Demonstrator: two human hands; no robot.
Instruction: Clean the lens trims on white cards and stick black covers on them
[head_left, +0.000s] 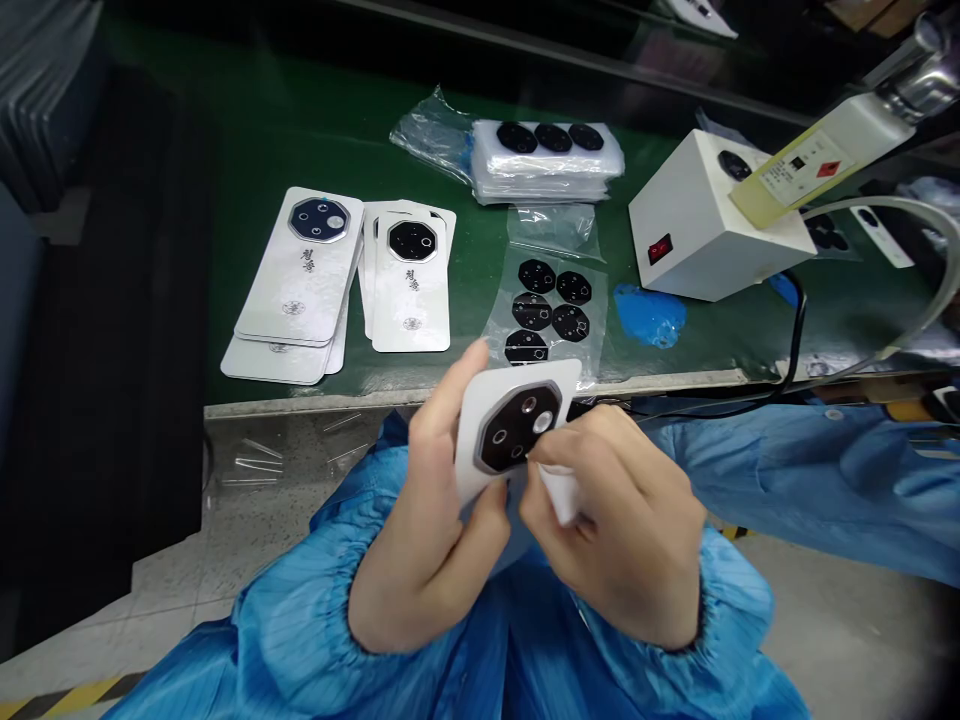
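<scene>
My left hand (431, 515) grips a white card (480, 425) by its edges, just above the bench's front edge. An octagonal black camera-lens plate (517, 430) with a silver rim sits on that card. My right hand (619, 530) pinches a white wipe (561, 495) and presses it against the plate's lower right. Beyond the hands lie two stacks of similar white cards (300, 270) (411, 300), each topped with an octagonal plate. Several loose black plates sit in a clear plastic bag (544, 310) just past my fingers.
The bench has a green mat (465, 100) with a pale metal front edge. A stack of white sheets with black plates (547, 160) lies at the back. To the right stand a white box with a red switch (701, 220) and a blue rubbery patch (649, 315).
</scene>
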